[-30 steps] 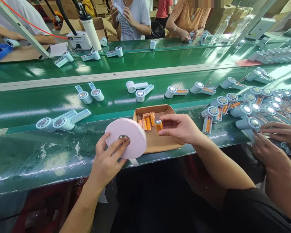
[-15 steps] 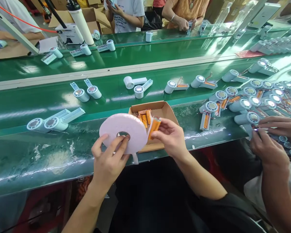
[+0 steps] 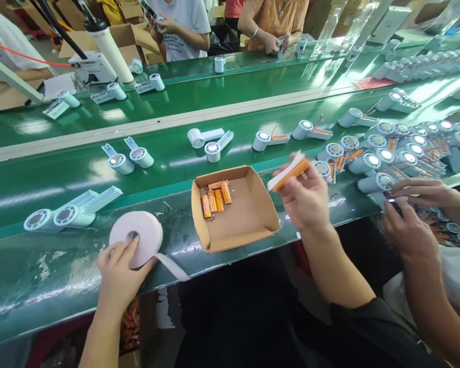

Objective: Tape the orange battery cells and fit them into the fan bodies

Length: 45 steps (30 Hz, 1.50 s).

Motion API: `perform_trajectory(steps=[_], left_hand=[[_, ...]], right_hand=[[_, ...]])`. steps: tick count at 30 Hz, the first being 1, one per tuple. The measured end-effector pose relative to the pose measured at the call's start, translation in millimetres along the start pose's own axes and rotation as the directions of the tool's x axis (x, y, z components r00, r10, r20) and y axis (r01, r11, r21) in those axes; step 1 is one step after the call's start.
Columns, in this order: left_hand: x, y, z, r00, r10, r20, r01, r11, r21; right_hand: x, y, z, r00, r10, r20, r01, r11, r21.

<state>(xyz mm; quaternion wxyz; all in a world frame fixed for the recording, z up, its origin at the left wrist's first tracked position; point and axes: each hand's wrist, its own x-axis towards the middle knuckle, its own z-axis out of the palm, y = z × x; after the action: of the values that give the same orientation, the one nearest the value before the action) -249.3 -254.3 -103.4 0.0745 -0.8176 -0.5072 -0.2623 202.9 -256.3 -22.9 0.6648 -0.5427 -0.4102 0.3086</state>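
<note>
My left hand (image 3: 118, 271) lies on a pink-white tape roll (image 3: 138, 240) flat on the green bench, fingers over its hub; a loose strip of tape (image 3: 172, 267) trails off to the right. My right hand (image 3: 304, 197) is raised right of the cardboard tray (image 3: 249, 220), pinching an orange battery (image 3: 291, 174) with a white tape strip on it. Several more orange batteries (image 3: 215, 198) lie in the tray's far left corner.
White fan housings (image 3: 67, 214) lie at the left, more (image 3: 210, 148) on the conveyor belt, and a dense group (image 3: 387, 153) at the right. A co-worker's hands (image 3: 410, 214) work at the right. Other people stand across the line.
My left hand has lowered the tape roll flat onto the bench at the left. My right hand has pulled the battery away to the right, with a torn strip of tape on it.
</note>
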Motion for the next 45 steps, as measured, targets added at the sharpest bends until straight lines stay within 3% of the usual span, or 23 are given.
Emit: perform_trajectory(steps=[2,5,8,10,13,15,18,21,27,32,38,42,45], left_hand=[[0.0,-17.6,2.6,0.996,-0.071,0.054,0.07,0.997,0.013],[16.3,-4.0,-0.2,0.995,-0.089,-0.041,0.087,0.995,-0.041],[63.9,28.4,1.1,0.992,0.002,-0.128,-0.017,0.993,-0.12],[113.4,49.5,11.1,0.994,0.067,-0.088,-0.082,0.981,-0.177],[201.4,83.3,41.3,0.985,0.142,0.093,-0.115,0.961,-0.252],[257.5,109.8,67.9,0.956,0.149,0.254,-0.088,0.968,-0.235],[321.5,148.7,106.1,0.849,0.068,0.524,-0.09,0.996,0.018],[355.5,172.0,129.5,0.75,0.044,0.66,-0.2,0.966,0.163],[363.3,166.7,133.5,0.605,0.302,0.737,-0.444,0.896,-0.002],[357.4,158.9,132.9,0.538,0.448,0.714,-0.58,0.812,-0.073],[362.5,176.2,146.1,0.525,0.453,0.72,-0.615,0.787,-0.046],[363.1,176.2,148.7,0.513,0.488,0.706,-0.636,0.769,-0.07],[358.6,173.2,149.5,0.528,0.503,0.684,-0.635,0.769,-0.075]], right_hand=[[-14.7,7.2,7.2,0.991,0.105,0.08,-0.114,0.986,0.118],[-34.0,14.8,17.8,0.974,0.171,0.145,-0.2,0.955,0.217],[-39.4,16.4,18.0,0.976,0.143,0.167,-0.182,0.951,0.248],[-37.7,17.3,14.6,0.977,0.11,0.183,-0.156,0.952,0.264],[-34.0,19.8,9.3,0.979,0.055,0.197,-0.106,0.96,0.26],[-32.3,20.2,5.8,0.982,0.028,0.189,-0.074,0.968,0.24],[-29.8,15.9,-2.0,0.983,-0.003,0.181,-0.035,0.978,0.205],[-24.1,6.1,-14.5,0.984,-0.045,0.174,0.015,0.986,0.168],[17.1,-10.3,-30.8,0.976,-0.13,0.172,0.129,0.991,0.021],[88.5,6.3,-9.9,0.963,-0.152,0.224,0.182,0.976,-0.12],[151.8,47.5,12.1,0.953,-0.057,0.297,0.15,0.942,-0.301],[161.7,62.5,9.4,0.958,-0.038,0.284,0.137,0.931,-0.338],[162.3,66.1,6.5,0.961,-0.026,0.276,0.125,0.929,-0.349]])
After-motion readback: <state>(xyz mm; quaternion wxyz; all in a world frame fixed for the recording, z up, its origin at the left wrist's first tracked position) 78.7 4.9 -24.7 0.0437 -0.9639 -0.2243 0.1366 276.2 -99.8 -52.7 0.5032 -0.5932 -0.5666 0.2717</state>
